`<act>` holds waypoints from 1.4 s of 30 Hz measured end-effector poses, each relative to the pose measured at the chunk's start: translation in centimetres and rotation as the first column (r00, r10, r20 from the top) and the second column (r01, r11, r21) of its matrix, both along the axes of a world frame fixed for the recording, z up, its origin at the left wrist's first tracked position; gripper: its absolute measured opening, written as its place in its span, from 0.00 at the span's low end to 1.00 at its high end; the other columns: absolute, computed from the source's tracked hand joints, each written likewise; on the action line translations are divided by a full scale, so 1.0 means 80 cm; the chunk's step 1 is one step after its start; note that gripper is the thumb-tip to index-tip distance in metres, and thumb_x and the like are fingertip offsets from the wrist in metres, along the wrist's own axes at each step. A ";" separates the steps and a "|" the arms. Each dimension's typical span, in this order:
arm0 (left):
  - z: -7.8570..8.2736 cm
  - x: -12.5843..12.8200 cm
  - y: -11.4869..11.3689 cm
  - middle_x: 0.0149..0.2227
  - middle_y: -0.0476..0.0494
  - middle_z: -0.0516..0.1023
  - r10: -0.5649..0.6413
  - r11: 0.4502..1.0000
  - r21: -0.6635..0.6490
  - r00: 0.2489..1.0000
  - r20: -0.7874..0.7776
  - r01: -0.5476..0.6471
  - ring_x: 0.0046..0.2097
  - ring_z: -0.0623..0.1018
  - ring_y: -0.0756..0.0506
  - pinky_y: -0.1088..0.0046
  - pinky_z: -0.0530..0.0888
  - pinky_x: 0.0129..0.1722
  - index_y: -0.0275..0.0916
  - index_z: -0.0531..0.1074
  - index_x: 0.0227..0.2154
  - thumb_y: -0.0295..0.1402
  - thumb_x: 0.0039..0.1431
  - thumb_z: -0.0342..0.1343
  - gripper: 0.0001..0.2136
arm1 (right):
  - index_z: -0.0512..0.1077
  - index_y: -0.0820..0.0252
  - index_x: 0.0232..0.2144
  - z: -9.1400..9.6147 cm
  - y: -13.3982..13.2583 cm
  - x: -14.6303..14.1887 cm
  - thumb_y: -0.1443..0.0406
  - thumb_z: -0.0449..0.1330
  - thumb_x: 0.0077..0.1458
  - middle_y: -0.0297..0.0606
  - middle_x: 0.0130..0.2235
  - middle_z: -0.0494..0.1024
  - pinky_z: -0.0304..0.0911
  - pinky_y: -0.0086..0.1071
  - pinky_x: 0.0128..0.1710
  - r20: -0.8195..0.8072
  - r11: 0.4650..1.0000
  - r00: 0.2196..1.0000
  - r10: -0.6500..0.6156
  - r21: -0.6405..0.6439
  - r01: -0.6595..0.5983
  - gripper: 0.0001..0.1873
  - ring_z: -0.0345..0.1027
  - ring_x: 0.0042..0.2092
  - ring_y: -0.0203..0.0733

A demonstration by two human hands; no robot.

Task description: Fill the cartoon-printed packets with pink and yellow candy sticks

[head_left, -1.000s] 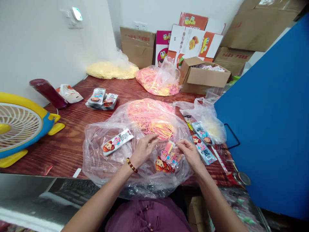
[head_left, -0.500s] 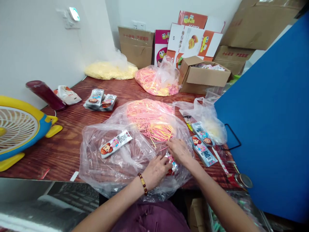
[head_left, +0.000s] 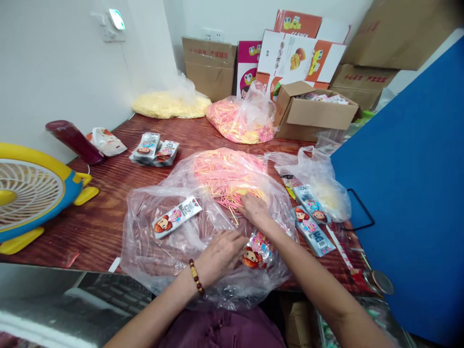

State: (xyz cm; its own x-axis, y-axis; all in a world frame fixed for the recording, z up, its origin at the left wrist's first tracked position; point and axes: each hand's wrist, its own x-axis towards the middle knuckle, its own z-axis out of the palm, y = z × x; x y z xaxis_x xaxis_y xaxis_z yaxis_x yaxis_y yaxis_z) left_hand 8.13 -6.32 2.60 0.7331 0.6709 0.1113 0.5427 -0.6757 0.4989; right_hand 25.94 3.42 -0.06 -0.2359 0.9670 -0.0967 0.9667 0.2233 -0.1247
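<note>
A large clear plastic bag (head_left: 159, 263) lies spread before me, with a heap of thin pink and yellow sticks (head_left: 224, 169) at its far end. My right hand (head_left: 254, 211) reaches to the near edge of that heap, fingers stretched among the sticks. Just below its wrist, shiny printed packets (head_left: 258, 251) lie on the plastic, partly covered by my right forearm. My left hand (head_left: 225, 252) rests beside these packets, fingers extended and apparently holding nothing. To its left, a flat stack of silver printed wrappers (head_left: 177, 217) lies on the bag.
More wrapper stacks lie at the right (head_left: 313, 232) and back left (head_left: 154, 150). Behind are a tied bag of sticks (head_left: 241, 121), a yellow bag (head_left: 170, 105) and an open carton (head_left: 319, 118). A fan (head_left: 32, 193) stands left; a blue panel (head_left: 409, 193) borders the right.
My right hand has moved from the packets up and away to the sticks. My left hand has drawn slightly left, off the packets, which show more now. The view has shifted slightly.
</note>
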 end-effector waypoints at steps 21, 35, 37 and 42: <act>-0.055 -0.168 0.125 0.45 0.35 0.74 0.640 0.754 0.150 0.662 -0.391 -0.640 0.48 0.73 0.36 0.61 0.68 0.47 0.39 0.71 0.45 0.40 0.60 0.52 0.15 | 0.68 0.65 0.42 -0.011 0.014 0.000 0.72 0.44 0.61 0.48 0.40 0.75 0.55 0.39 0.46 -0.140 0.995 0.988 -0.065 -0.085 0.053 0.14 0.66 0.42 0.47; -0.070 -0.185 0.143 0.41 0.39 0.76 0.667 0.744 0.016 0.741 -0.080 -0.668 0.44 0.75 0.39 0.64 0.69 0.45 0.36 0.69 0.42 0.38 0.55 0.56 0.14 | 0.63 0.57 0.35 -0.038 -0.038 -0.021 0.55 0.50 0.58 0.35 0.34 0.74 0.64 0.30 0.35 -0.903 0.957 0.315 -0.291 -0.275 0.094 0.12 0.69 0.34 0.37; -0.069 -0.186 0.144 0.40 0.39 0.78 0.683 0.730 0.008 0.729 -0.045 -0.684 0.43 0.76 0.39 0.65 0.69 0.44 0.37 0.70 0.40 0.37 0.55 0.56 0.12 | 0.65 0.56 0.35 -0.045 -0.051 -0.033 0.55 0.57 0.52 0.33 0.34 0.74 0.64 0.30 0.37 -0.944 0.944 0.057 -0.326 -0.321 0.075 0.13 0.68 0.34 0.37; -0.070 -0.190 0.147 0.38 0.41 0.81 0.683 0.729 0.060 0.730 0.006 -0.682 0.44 0.78 0.40 0.64 0.68 0.45 0.38 0.72 0.43 0.34 0.58 0.53 0.12 | 0.67 0.55 0.35 -0.057 -0.067 -0.044 0.58 0.60 0.50 0.30 0.30 0.73 0.61 0.29 0.34 -0.945 0.940 -0.059 -0.321 -0.325 0.100 0.11 0.65 0.31 0.36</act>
State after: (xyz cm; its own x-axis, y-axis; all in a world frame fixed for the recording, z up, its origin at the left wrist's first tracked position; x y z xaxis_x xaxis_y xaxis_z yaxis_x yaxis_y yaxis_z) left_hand -7.07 5.47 -3.03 0.0817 0.9845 0.1555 0.8754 -0.1455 0.4611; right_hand 22.40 -1.96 -4.64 0.0146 0.9959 -0.0893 -0.1581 -0.0859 -0.9837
